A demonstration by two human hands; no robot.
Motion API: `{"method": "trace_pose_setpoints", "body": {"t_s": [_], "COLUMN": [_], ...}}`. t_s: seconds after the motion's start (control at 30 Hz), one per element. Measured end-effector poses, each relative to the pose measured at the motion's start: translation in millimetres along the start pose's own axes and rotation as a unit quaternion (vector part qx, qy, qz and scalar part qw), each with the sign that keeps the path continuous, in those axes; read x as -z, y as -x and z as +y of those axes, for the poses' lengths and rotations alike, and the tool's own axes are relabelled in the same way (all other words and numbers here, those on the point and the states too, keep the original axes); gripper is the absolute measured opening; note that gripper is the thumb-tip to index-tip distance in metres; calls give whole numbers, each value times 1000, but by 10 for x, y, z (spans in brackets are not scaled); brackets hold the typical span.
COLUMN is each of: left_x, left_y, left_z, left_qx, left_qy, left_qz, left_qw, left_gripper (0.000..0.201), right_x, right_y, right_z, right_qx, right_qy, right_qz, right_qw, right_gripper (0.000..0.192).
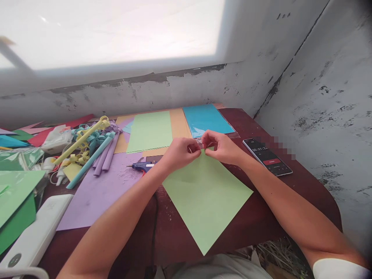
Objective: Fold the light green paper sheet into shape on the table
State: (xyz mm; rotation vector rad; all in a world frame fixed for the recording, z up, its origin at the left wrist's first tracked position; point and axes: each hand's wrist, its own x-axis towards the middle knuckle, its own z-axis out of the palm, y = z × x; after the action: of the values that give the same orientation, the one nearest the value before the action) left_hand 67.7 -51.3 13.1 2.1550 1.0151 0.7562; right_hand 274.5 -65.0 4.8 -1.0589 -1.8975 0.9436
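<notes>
A light green sheet of paper (207,197) lies turned like a diamond, one corner pointing toward me. At its far corner my left hand (183,153) pinches the paper between thumb and fingers. My right hand (219,147) grips the same corner right beside it, fingertips nearly touching the left ones. The very tip of the corner is hidden by the fingers. Left of the sheet, close to my left forearm, rests a blue glue gun (142,166) on a purple sheet (107,197).
A phone with a running timer (267,157) lies at right. Behind are a green paper stack (150,130) and a blue paper pack (206,119). Rolled paper tubes (91,155) and curled strips lie left, near a white power bank (37,228). A black cable (155,221) crosses the table.
</notes>
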Motion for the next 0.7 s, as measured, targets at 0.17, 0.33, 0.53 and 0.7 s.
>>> {"method": "trace_pose_setpoints", "body": {"t_s": [0.17,0.33,0.53,0.7], "left_x": [-70,-103,-88,-104], "left_y": [29,58,71,53], "left_z": [66,135,190,169], "left_qx": [-58,-70,-32,-18], "left_qy": [-89,-186,-195,-169], "left_qz": [16,19,9,-3], "left_qw": [994,980,980,986], "left_gripper": [16,22,24,19], "right_x": [-70,-102,-63,-74], "right_y": [-11,-19,-13,-16], "right_z": [15,24,-26,4], "right_qx": [21,-4,-27,1], "right_qy": [-2,3,26,14], "right_qz": [15,30,49,22], "right_qw": [1000,1000,998,1000], "right_gripper": [13,12,14,10]}}
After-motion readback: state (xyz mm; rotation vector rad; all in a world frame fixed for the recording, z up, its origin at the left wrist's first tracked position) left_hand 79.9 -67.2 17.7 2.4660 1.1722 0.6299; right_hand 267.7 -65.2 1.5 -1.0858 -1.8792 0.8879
